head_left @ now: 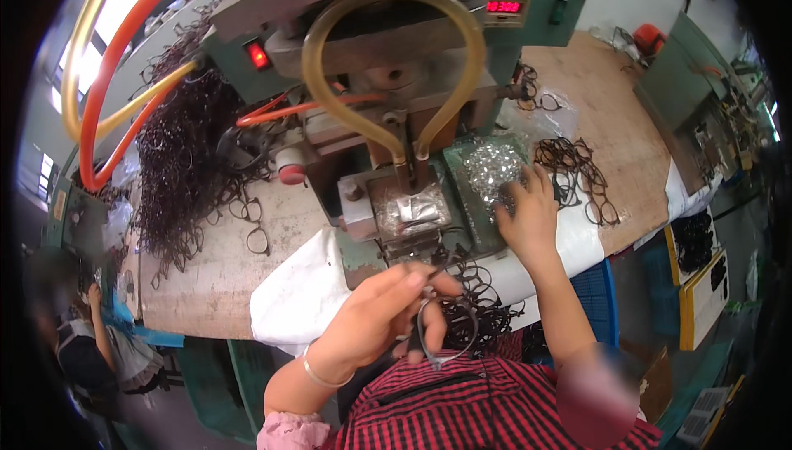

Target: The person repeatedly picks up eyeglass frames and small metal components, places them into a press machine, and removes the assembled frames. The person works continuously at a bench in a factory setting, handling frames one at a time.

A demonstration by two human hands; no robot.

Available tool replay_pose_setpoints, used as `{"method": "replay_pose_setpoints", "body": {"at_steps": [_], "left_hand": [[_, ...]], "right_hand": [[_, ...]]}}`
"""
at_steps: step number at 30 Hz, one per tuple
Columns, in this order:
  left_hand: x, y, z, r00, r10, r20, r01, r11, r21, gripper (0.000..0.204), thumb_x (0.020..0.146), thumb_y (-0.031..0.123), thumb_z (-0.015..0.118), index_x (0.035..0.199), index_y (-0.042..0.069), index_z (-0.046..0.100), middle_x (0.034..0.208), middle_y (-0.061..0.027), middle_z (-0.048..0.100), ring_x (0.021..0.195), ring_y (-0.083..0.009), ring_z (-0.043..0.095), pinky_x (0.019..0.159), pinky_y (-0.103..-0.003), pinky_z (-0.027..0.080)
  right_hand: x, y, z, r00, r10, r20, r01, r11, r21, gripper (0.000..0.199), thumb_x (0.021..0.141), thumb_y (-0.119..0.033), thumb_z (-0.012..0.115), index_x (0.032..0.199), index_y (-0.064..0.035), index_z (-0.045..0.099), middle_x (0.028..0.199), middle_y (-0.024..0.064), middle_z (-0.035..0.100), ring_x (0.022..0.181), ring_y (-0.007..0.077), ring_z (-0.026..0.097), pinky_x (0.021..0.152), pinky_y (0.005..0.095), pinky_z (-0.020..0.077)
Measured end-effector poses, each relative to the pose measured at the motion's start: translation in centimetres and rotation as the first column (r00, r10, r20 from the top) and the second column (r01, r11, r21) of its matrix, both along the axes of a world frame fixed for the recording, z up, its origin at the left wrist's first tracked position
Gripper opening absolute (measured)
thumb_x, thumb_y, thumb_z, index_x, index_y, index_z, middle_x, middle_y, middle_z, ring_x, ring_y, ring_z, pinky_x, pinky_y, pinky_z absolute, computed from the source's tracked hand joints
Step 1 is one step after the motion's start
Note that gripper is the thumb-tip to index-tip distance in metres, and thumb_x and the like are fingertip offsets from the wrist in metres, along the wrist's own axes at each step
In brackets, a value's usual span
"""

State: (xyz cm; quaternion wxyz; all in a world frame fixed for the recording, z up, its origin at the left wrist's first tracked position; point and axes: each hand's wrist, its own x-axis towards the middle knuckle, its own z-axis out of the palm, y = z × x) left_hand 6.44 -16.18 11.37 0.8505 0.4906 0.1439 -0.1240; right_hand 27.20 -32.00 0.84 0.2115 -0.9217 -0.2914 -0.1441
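Note:
My left hand (379,310) is closed around a dark eyeglass frame (440,361), held low in front of my striped apron. One round rim of the frame hangs below the fingers. My right hand (530,217) reaches over a green tray (477,223), its fingers apart and bent down toward a heap of small shiny pieces (492,166). Between and beyond the hands stands a press machine (388,79), with a silvery plate (418,208) on its bed. More dark eyeglass frames (487,314) are piled just beyond my left hand.
A large heap of dark frames (186,145) rises at the left of the wooden table (214,273). Further frames (577,174) lie right of the tray. Yellowish (313,54) and orange hoses (103,91) loop around the machine. White cloth (301,285) covers the near edge. Another person (103,343) sits far left.

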Motion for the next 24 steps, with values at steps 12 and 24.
{"method": "replay_pose_setpoints", "body": {"at_steps": [12,24], "left_hand": [[2.9,-0.6,-3.5,0.987,0.151,-0.046,-0.155,0.984,-0.092,0.041,0.1,0.036,0.042,0.108,0.001,0.061,0.059,-0.0057,0.058,0.044,-0.0111,0.051,0.037,-0.022,0.04],[-6.5,10.4,-6.3,0.68,0.276,0.679,-0.634,-0.243,0.734,0.021,0.086,0.008,0.064,0.106,0.004,0.065,0.104,-0.0098,0.065,0.088,-0.0194,0.064,0.075,-0.03,0.052]], "right_hand": [[4.4,0.6,-4.3,0.982,0.19,0.005,-0.166,0.847,0.505,0.012,0.085,-0.01,0.066,0.09,0.0001,0.065,0.091,0.0141,0.065,0.086,0.0305,0.06,0.08,0.0372,0.0471],[3.4,-1.8,-3.5,0.911,0.289,-0.294,-0.089,0.835,0.542,0.019,0.092,-0.01,0.062,0.104,0.0037,0.065,0.102,0.0078,0.066,0.096,0.016,0.059,0.09,0.0285,0.0449]]}}
